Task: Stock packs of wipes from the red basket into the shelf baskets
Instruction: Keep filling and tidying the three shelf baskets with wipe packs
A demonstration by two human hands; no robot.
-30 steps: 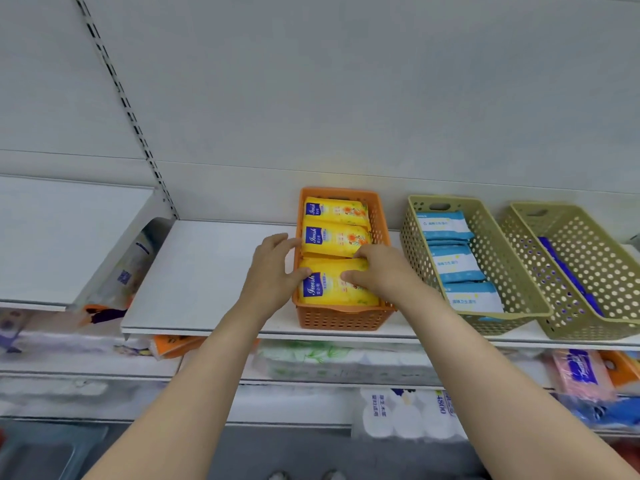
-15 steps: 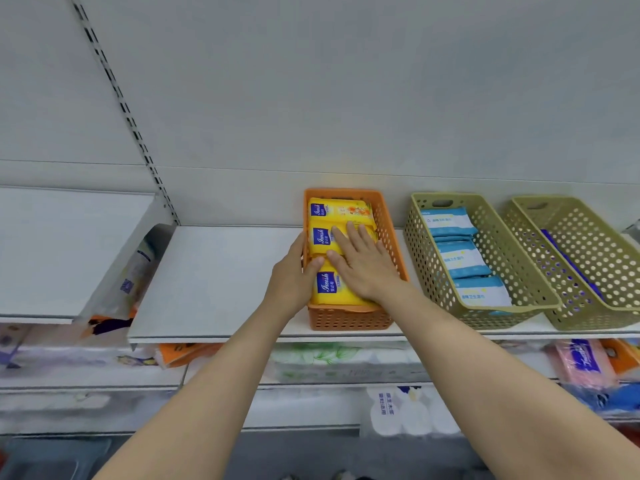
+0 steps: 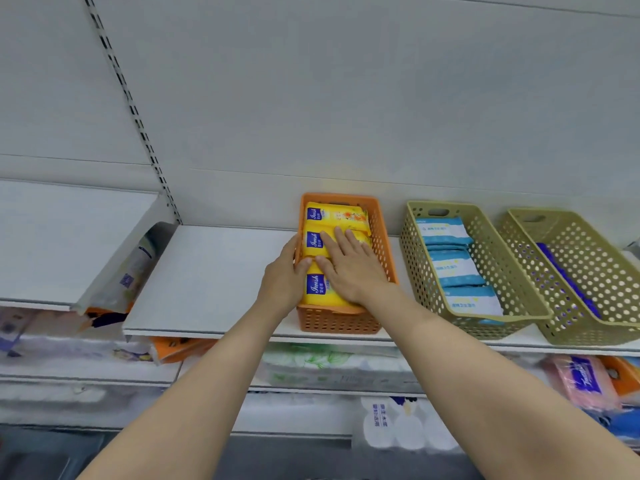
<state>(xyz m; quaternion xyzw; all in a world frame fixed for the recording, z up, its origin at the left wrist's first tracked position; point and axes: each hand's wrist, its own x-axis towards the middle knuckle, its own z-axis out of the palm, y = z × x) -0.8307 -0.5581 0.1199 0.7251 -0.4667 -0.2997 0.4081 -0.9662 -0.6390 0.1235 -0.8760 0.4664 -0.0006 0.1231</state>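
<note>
Flat, straight-fingered right hand [image 3: 353, 268] presses yellow wipes packs [image 3: 317, 289] into the orange basket [image 3: 382, 244], left hand [image 3: 282, 277] steadying its side; next likely fetching more packs.

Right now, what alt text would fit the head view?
Two hands at an orange basket of yellow packs on a shelf: right hand flat on them, left hand at the basket's side. Two green baskets stand right.
</note>
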